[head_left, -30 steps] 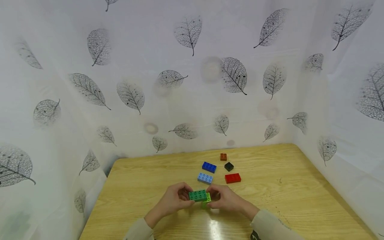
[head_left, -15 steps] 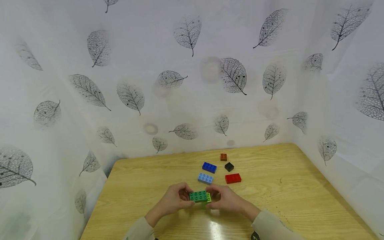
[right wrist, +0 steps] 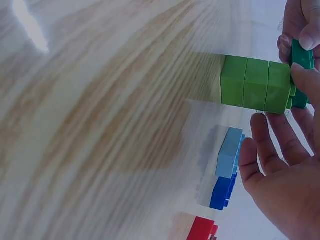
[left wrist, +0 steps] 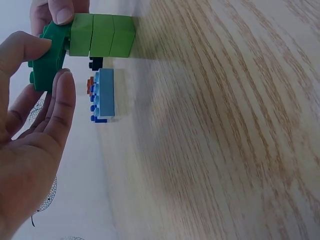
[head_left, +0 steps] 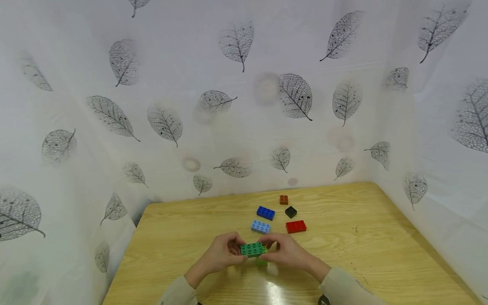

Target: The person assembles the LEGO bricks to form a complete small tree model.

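My left hand (head_left: 222, 254) pinches the left part of a dark green toy brick (head_left: 250, 250) between thumb and fingers. Below its right end, a stack of three light green bricks (right wrist: 256, 84) stands upright on the table. In the left wrist view the dark green brick (left wrist: 50, 56) looks slightly tilted over the stack's top studs, some of which still show. My right hand (head_left: 284, 251) grips the right end of the dark green brick, its thumb on the near side. The right fingers are partly hidden behind the bricks.
Beyond the hands lie a light blue brick (head_left: 261, 227), a dark blue brick (head_left: 265, 213), a red brick (head_left: 295, 226), a black brick (head_left: 291, 212) and a small orange-brown brick (head_left: 284, 200). A leaf-patterned curtain (head_left: 244, 127) encloses the wooden table (head_left: 171, 228).
The dark green brick has shifted slightly right over the light green stack. My right thumb and fingers have moved left from the stack's side onto the brick's end. The left hand keeps its hold.
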The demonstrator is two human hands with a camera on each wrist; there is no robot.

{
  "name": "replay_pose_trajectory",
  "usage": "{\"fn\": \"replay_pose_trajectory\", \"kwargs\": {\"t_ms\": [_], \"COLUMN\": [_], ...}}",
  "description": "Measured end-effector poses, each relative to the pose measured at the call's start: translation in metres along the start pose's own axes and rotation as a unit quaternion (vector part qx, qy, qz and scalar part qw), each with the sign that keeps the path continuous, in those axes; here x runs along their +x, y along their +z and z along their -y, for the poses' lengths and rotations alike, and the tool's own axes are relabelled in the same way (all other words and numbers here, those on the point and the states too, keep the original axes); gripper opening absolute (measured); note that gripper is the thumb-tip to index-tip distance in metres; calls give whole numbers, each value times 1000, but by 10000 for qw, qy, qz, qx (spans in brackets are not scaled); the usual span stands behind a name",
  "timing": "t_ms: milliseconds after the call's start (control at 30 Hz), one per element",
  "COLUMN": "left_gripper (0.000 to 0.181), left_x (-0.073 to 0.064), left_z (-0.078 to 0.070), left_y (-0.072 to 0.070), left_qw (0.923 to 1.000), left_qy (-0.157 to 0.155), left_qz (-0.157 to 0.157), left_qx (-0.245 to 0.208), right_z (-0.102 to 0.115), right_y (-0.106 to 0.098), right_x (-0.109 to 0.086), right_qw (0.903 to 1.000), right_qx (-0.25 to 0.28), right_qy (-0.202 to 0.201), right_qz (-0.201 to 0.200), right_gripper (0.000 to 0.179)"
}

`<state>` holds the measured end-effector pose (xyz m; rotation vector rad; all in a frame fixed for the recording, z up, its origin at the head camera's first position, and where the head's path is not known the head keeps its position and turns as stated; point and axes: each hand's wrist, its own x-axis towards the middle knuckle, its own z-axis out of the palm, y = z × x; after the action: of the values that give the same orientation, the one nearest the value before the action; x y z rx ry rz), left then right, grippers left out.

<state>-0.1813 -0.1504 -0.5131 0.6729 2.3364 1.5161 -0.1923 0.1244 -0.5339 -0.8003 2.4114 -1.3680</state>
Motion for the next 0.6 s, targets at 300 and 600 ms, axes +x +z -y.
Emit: {"fn": "replay_pose_trajectory", "kwargs": {"t_ms": [300,600], "left_gripper": [30,34], "left_x": [2,11], "left_z": [-1,-2], "left_y": [0,11], "left_qw": [9982,9952], "left_qy": [230,583], "left_qz": [106,69], "left_qx": [538,786], "right_z": [3,5], "right_y": [-2,-3], "right_x": [1,3], "right_qw": [10000,9998], "right_qx": [-36,-8], "right_qy": [49,19], "right_qz": [71,213], "right_gripper": [28,24]}}
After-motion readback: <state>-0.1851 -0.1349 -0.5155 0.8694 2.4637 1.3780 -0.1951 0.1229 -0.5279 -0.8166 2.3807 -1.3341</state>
